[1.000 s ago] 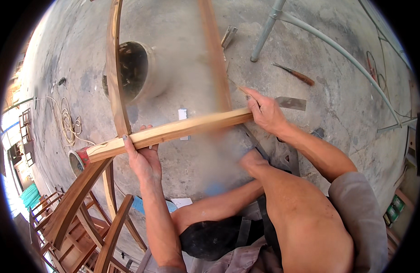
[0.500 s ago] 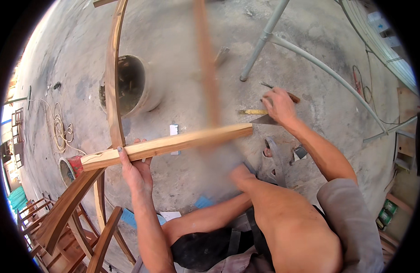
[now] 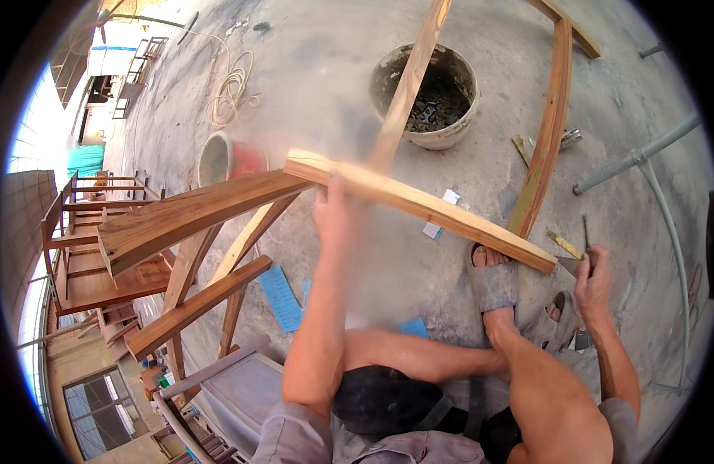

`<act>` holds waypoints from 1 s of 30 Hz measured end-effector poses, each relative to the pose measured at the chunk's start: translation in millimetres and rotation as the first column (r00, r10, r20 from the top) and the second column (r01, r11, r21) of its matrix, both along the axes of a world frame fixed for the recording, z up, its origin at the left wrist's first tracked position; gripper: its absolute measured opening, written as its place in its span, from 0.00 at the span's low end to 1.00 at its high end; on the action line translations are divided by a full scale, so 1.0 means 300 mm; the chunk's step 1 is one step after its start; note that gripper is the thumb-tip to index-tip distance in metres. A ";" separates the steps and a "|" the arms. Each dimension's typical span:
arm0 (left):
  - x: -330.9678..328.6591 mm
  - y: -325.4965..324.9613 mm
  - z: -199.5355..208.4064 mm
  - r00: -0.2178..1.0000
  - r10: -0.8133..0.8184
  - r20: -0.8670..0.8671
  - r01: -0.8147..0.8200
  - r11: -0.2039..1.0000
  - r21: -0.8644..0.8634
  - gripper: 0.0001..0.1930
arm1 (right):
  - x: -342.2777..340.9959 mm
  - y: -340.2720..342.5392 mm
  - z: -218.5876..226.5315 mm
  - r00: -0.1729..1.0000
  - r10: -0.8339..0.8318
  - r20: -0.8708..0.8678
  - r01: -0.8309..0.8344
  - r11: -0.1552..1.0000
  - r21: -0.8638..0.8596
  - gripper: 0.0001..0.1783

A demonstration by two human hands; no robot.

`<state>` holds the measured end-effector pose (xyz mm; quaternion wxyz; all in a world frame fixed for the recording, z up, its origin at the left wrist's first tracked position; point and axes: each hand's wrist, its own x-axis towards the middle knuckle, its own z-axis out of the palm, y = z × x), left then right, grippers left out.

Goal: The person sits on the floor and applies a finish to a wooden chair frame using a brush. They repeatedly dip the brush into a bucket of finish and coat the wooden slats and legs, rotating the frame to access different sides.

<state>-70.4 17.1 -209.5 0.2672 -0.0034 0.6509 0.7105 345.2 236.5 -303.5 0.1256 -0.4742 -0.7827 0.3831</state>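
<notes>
My left hand (image 3: 335,213), blurred, is closed around the pale upper rail of a curved wooden frame (image 3: 442,207), near the rail's left end. The dark, broad curved leg (image 3: 210,213) joins the frame just left of that hand. At the right, my right hand (image 3: 594,274) has its fingers curled around a narrow-bladed hand tool (image 3: 586,229), whose thin metal shaft points away from me. Its handle is hidden in the grip. A yellow strip (image 3: 564,244) lies on the floor beside it. A grey triangular blade (image 3: 569,264) shows between the rail's right end and my right hand.
A bucket (image 3: 434,138) with dark scraps stands behind a frame leg. Farther left are a reddish bucket (image 3: 248,158) and a coiled cord (image 3: 233,91). Wooden chairs (image 3: 102,271) line the left. A grey metal pipe stand (image 3: 643,155) is at the right. My sandalled foot (image 3: 492,274) is beneath the rail.
The view has swung left, so the floor things sit farther right. The frame has tilted, its right end now lower. My right hand has closed on the narrow-bladed tool, its shaft now pointing away.
</notes>
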 end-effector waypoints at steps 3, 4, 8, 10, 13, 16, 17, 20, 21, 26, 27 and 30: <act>-0.012 -0.028 -0.031 1.000 -0.015 0.005 0.014 1.000 0.009 0.24 | -0.290 -0.162 0.149 0.962 0.199 -0.185 -0.232 0.957 -0.177 0.15; -0.008 -0.022 -0.035 1.000 -0.022 0.020 0.021 0.999 0.034 0.24 | -0.380 -0.204 0.163 0.920 0.279 -0.276 -0.316 0.944 -0.097 0.17; 0.006 0.007 -0.032 0.998 0.040 0.054 -0.045 0.996 0.077 0.25 | -0.664 -0.316 0.219 0.737 0.478 -0.477 -0.455 0.874 0.172 0.32; 0.003 0.009 -0.025 0.999 0.018 0.048 -0.023 0.994 0.106 0.26 | -0.719 -0.328 0.210 0.735 0.531 -0.421 -0.500 0.844 0.192 0.33; 0.003 0.011 -0.014 0.998 0.022 0.054 -0.028 0.993 0.118 0.27 | -0.761 -0.309 0.224 0.723 0.571 -0.389 -0.503 0.821 0.270 0.32; 0.003 0.016 0.000 0.999 0.022 0.050 -0.027 0.994 0.110 0.28 | -0.774 -0.259 0.203 0.699 0.615 -0.364 -0.542 0.789 0.290 0.31; 0.003 0.013 0.003 0.999 0.018 0.046 -0.022 0.994 0.104 0.28 | -0.779 -0.233 0.190 0.698 0.630 -0.340 -0.559 0.776 0.292 0.31; -0.014 -0.009 -0.021 0.999 -0.039 0.029 0.036 0.994 0.100 0.28 | -0.803 -0.169 0.184 0.679 0.636 -0.365 -0.576 0.771 0.271 0.30; -0.015 -0.012 -0.030 0.999 -0.034 0.030 0.031 0.995 0.095 0.29 | -0.807 -0.155 0.190 0.672 0.630 -0.390 -0.576 0.775 0.260 0.30; -0.013 -0.007 -0.021 1.000 -0.027 0.015 0.026 0.997 0.066 0.30 | -0.824 -0.129 0.195 0.649 0.684 -0.332 -0.610 0.730 0.309 0.27; -0.012 -0.002 -0.018 1.000 -0.019 0.015 0.018 0.998 0.067 0.30 | -0.828 -0.124 0.188 0.645 0.680 -0.348 -0.603 0.733 0.315 0.26; 0.000 0.008 -0.001 1.000 -0.015 0.014 0.015 1.000 0.026 0.31 | -0.833 -0.104 0.192 0.653 0.668 -0.356 -0.602 0.744 0.291 0.27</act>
